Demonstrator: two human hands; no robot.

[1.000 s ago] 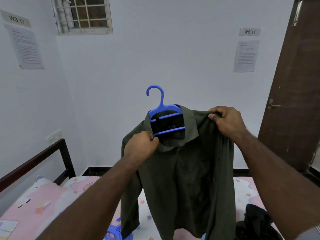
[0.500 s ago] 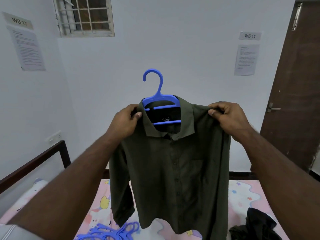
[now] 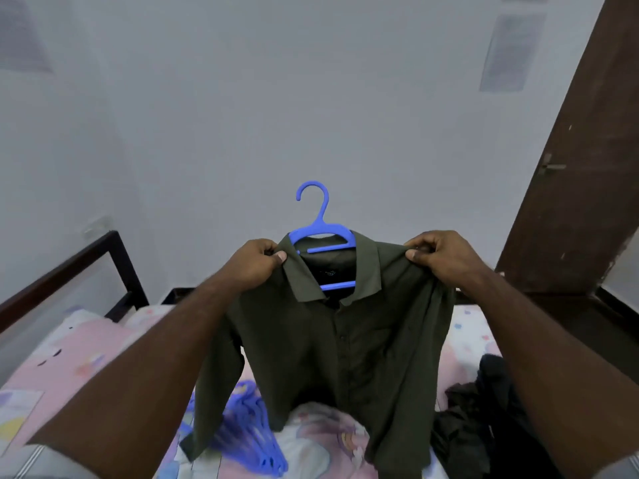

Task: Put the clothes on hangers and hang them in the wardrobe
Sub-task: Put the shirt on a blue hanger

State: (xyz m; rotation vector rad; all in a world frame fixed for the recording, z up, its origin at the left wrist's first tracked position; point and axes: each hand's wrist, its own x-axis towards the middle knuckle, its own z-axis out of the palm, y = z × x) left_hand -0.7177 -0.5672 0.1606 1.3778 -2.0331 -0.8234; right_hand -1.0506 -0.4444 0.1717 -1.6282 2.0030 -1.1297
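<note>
While both hands hold it up over the bed [image 3: 103,344], the dark green shirt [image 3: 332,344] hangs front-on from a blue hanger [image 3: 323,233]. Left hand [image 3: 254,267]: thumb and curled fingers pinch the shirt's shoulder just beside the collar. Hanger: hook upright, above and between the hands, long axis running side to side across the shoulders. Right hand [image 3: 439,257]: fingers curled, pinching the other shoulder, slightly farther from the hook. Judgement: the left hand is nearer to take the hook. Spare blue hangers [image 3: 249,440] and dark clothes [image 3: 484,420] lie below.
</note>
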